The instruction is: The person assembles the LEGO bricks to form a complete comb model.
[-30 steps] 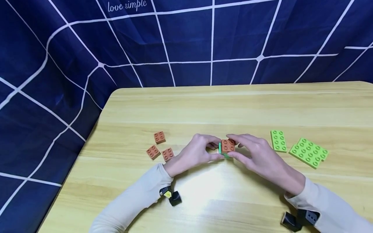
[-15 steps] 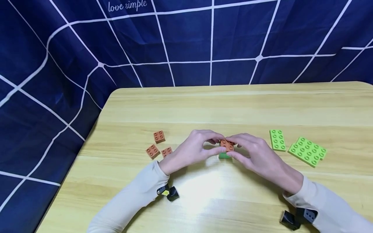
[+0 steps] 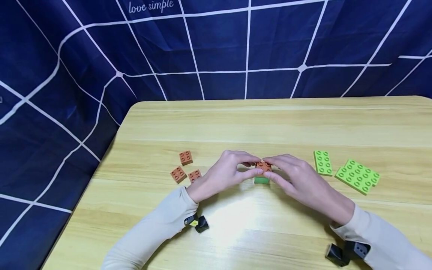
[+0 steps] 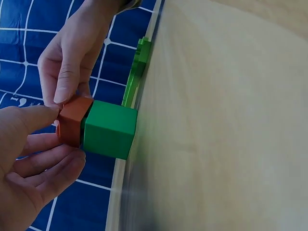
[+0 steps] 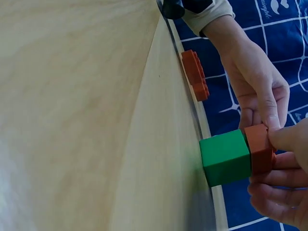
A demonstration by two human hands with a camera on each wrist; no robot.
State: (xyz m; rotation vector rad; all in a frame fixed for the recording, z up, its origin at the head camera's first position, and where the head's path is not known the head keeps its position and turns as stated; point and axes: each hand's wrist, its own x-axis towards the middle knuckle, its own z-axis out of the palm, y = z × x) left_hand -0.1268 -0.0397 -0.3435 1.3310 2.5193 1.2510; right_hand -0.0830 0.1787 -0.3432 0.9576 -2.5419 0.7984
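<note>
A reddish-brown toy brick (image 3: 263, 165) with studs sits on top of a green block (image 3: 261, 180) on the table. My left hand (image 3: 225, 173) pinches the brick from the left, thumb in front and fingers behind. From the right, my right hand (image 3: 302, 182) holds the same brick between thumb and fingers. Both wrist views show a thin gap between the brown brick (image 4: 73, 122) and the green block (image 5: 226, 158), with the brick slightly tilted. The fingertips partly cover the brick's studs.
Three loose brown bricks (image 3: 185, 157) lie left of my left hand, one partly behind the wrist. Right of my right hand are a narrow light-green plate (image 3: 323, 163) and wider light-green plates (image 3: 357, 176) that overlap. A dark blue gridded cloth (image 3: 216, 48) hangs behind the wooden table (image 3: 216, 123).
My left hand has shifted up from beside the green block to the brown brick. The brick has tilted and then levelled somewhat over the block, whose front face now shows.
</note>
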